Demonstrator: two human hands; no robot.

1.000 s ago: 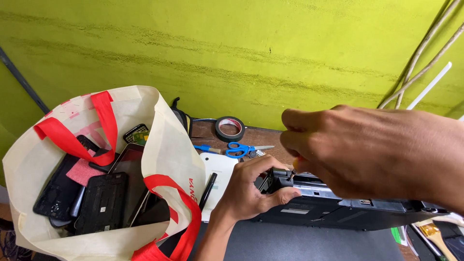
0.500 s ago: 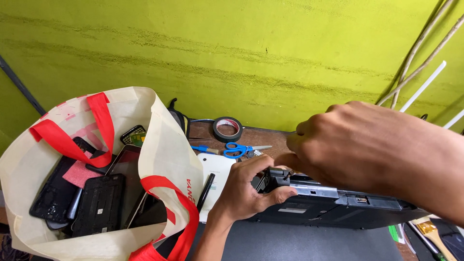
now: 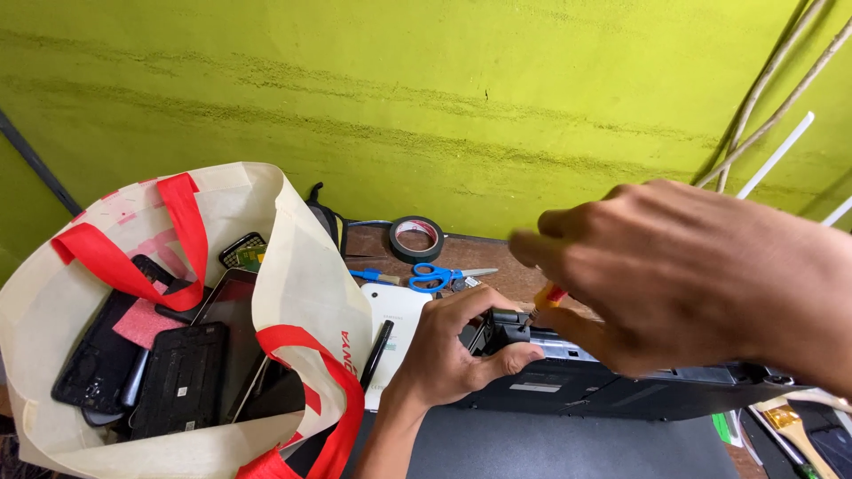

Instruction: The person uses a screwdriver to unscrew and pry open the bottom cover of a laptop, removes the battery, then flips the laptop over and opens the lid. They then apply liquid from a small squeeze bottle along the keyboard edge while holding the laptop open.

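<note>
Yellow-green wall [image 3: 461,80] fills the back, with a brown table [image 3: 497,253] pushed against it. At the front edge of the table, the left hand [image 3: 457,350] grips the left end of a black laptop [image 3: 586,381], thumb on its near side and fingers curled over the top. The laptop lies flat, and its long side runs left to right along the table's front edge. The right hand [image 3: 674,275] is above it, close to the camera, pinching a small tool with an orange and red handle [image 3: 548,297]. The tool points down at the laptop's left end.

Just left of the laptop lie a white phone [image 3: 395,315] and a black pen [image 3: 377,353]. Behind them, toward the wall, are blue scissors [image 3: 439,277] and a roll of black tape [image 3: 416,238]. At the left end stands a cream bag with red handles [image 3: 302,275], full of dark phones and phone parts [image 3: 182,377].
</note>
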